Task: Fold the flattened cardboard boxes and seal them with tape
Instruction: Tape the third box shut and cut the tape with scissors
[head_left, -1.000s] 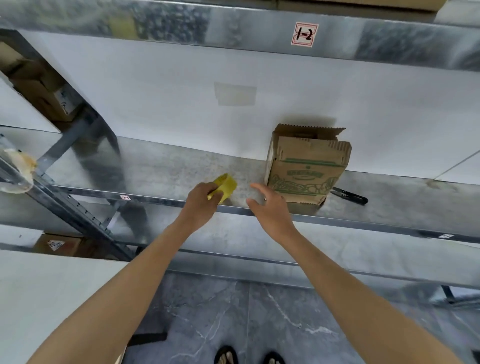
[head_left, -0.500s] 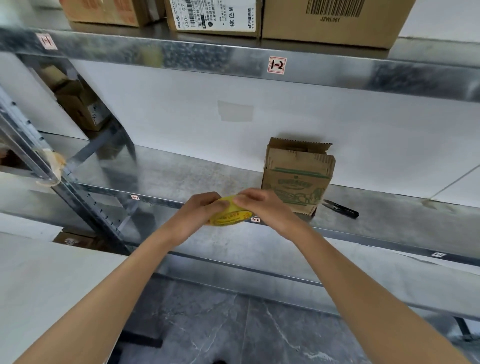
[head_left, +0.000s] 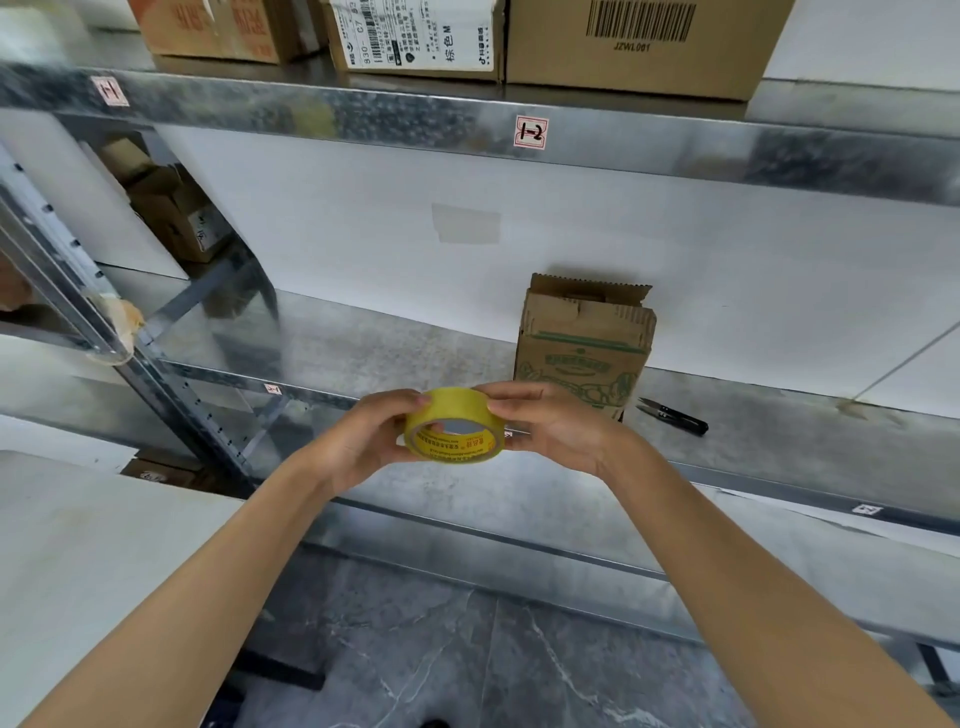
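Galvanised metal shelving (head_left: 363, 353) carries a small brown cardboard box with green print (head_left: 584, 348), upright against the white wall. Black snips (head_left: 675, 415) lie just right of that box. In front of it, the left hand (head_left: 358, 441) and right hand (head_left: 550, 426) each grip a yellow tape roll (head_left: 457, 415) between them. Larger brown cartons (head_left: 634, 47) sit above.

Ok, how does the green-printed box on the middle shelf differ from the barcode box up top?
The green-printed box carries green artwork; the barcode box is plain brown with a black barcode. The green-printed box stands alone, top flaps up; the barcode box sits beside a labelled box. Both are brown cardboard.
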